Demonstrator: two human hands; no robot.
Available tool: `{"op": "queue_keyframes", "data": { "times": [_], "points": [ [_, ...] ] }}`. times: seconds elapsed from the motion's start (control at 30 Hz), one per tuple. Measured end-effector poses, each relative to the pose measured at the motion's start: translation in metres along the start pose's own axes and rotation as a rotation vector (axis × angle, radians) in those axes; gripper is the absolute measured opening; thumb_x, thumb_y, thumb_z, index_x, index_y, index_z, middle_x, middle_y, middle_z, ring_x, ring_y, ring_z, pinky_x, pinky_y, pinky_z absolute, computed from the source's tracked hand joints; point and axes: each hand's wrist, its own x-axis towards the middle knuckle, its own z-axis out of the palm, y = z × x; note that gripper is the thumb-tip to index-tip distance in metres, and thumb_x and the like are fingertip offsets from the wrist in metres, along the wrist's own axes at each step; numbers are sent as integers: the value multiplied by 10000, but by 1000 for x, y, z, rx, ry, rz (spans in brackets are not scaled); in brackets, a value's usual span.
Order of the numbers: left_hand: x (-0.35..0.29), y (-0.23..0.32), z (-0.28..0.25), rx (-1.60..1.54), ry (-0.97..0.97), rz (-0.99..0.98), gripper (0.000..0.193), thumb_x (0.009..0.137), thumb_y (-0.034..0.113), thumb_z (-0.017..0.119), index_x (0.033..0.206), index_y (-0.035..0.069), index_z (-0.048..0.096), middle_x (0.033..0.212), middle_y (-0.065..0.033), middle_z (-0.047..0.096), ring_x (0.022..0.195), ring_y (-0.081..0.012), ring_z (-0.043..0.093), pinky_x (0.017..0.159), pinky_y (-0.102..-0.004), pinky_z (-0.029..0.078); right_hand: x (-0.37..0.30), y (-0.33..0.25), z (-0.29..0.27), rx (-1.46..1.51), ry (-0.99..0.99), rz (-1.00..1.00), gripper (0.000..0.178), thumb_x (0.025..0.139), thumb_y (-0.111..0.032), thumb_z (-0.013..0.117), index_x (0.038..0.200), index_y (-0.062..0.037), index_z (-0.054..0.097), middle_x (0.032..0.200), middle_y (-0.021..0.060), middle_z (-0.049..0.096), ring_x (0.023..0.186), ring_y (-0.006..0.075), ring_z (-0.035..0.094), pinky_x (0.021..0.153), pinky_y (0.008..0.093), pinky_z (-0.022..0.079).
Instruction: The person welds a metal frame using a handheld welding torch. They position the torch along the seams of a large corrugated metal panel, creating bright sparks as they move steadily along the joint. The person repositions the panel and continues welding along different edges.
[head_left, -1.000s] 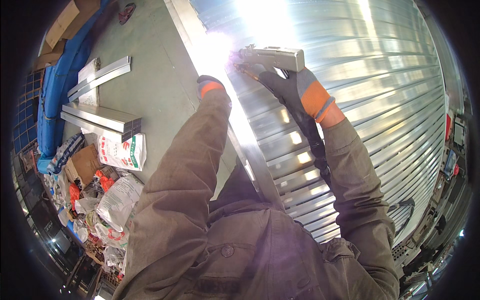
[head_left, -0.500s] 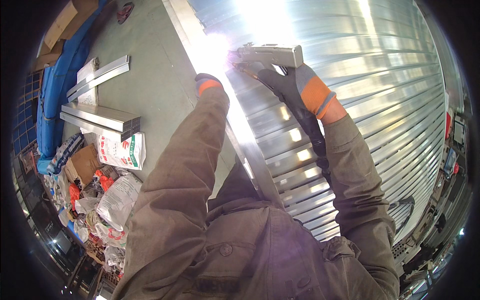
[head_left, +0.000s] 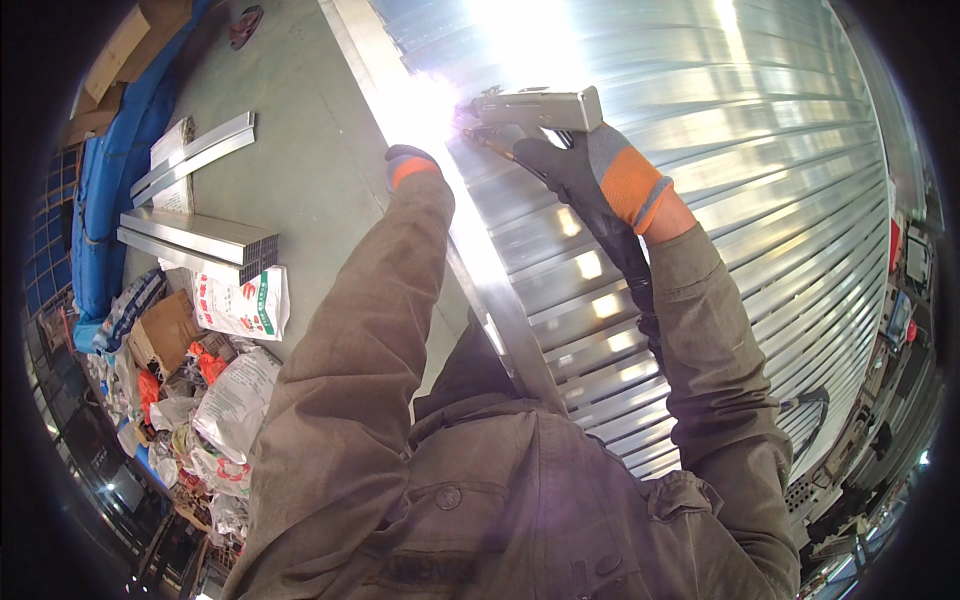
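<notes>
My right hand (head_left: 610,175), in a grey, orange and black glove, is closed round a grey welding torch (head_left: 545,108). The torch points left, and its copper-coloured tip reaches into a glaring white-violet weld light (head_left: 424,110). That light sits on a long metal edge bar (head_left: 515,340) bordering a large panel of shiny metal slats (head_left: 720,260). A black cable (head_left: 632,275) runs from the torch back along my right forearm. Just below the glare, my left hand (head_left: 408,168), also gloved, is at the bar's left side; glare and the sleeve's angle hide its fingers.
On the grey floor at left lie metal channel lengths (head_left: 200,240), a white printed sack (head_left: 245,300) and a heap of plastic bags (head_left: 235,400). A blue wrapped bundle (head_left: 105,220) stands beyond them. Equipment and a dark hose (head_left: 808,405) line the right edge.
The weld light still glares, and both hands keep the same places on the work. The whole view has shifted very slightly.
</notes>
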Motion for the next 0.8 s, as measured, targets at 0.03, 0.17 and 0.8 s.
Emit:
{"op": "queue_keyframes", "data": {
  "times": [0.03,0.17,0.8],
  "points": [
    [-2,6,-7,14,-41,5,328,1139,176,499,1261,128,800,1238,-64,774,1079,-247,718,895,-477,563,0,0,0,-7,-2,8,626,972,-612,763,1184,-24,755,729,60,682,621,177,647,613,361,542],
    [-18,35,-46,70,-203,26,362,1101,133,591,1419,141,765,1471,-62,726,1355,-263,674,1132,-536,498,0,3,-1,24,-6,-20,628,964,-614,775,1195,-30,759,725,60,678,628,173,645,614,358,538],
    [-44,15,-79,71,-68,26,344,1136,186,556,1419,87,725,1392,-115,743,1248,-235,715,1040,-414,565,-14,-36,-19,-27,-113,-106,547,1030,-517,733,1446,-162,742,977,73,780,793,196,695,760,378,568]
  ]
}}
